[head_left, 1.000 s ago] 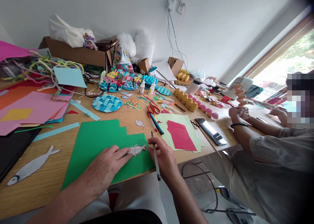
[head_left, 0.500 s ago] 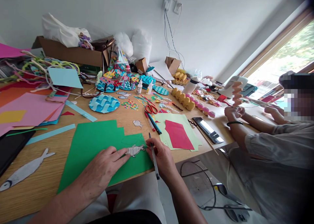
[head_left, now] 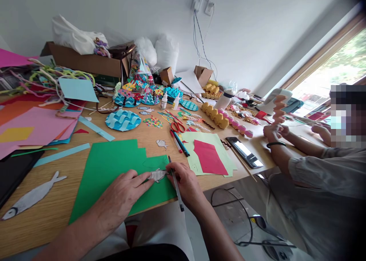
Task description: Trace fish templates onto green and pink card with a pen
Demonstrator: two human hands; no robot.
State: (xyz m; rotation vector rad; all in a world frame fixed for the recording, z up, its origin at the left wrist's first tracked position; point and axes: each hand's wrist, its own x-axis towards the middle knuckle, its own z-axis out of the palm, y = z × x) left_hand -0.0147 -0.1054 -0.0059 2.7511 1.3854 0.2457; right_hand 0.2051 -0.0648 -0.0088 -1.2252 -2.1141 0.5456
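A small grey-and-white paper fish cutout (head_left: 158,174) lies on a stepped sheet of green paper (head_left: 110,165) at the table's front edge. My left hand (head_left: 121,190) rests on the green sheet, fingers stretched out, with the fingertips pressing on the fish's left end. In my right hand (head_left: 187,181) is a clear-barrelled pen (head_left: 177,192), gripped close to the fish's tail. Whether its tip touches the paper is hidden by my fingers. Just above the fish, a thin fish-like outline shows on the green sheet.
Right of the green sheet lie markers (head_left: 181,143), red scissors (head_left: 178,127), a red paper piece (head_left: 210,158) and a phone (head_left: 244,152). A larger paper fish (head_left: 32,198) is at left. Another person's hands (head_left: 276,132) hold a scalloped strip at right.
My right hand and pen have shifted slightly left along the fish's tail. My left hand still presses on the cutout. The whole view has moved a little.
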